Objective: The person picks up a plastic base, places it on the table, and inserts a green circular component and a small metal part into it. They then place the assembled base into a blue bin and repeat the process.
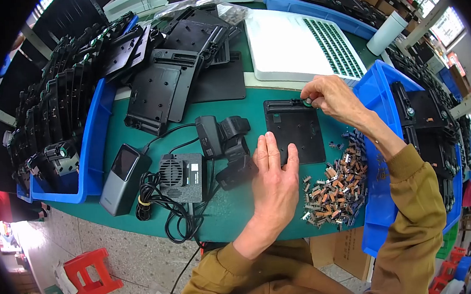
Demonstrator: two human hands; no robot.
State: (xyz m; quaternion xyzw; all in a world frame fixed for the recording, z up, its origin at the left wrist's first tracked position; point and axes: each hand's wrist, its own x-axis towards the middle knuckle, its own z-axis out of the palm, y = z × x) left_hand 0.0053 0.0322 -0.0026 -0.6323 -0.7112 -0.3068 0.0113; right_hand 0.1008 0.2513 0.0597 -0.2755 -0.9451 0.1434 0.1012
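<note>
A black plastic panel with a raised bar along its far edge lies on the green mat in front of me. My left hand is open and flat, its fingertips reaching the panel's left edge. At the far right corner of the panel, my right hand pinches a small round green part. How that part sits against the bar is partly hidden by my fingers. Close to the panel's near right side is a heap of small metal-and-brown switch-like parts.
Black cradle-like devices, a grey power bank, a small fan unit and coiled cables lie left. Blue bins of black panels flank the mat. Stacked panels, a white tray of green parts and a white bottle stand beyond.
</note>
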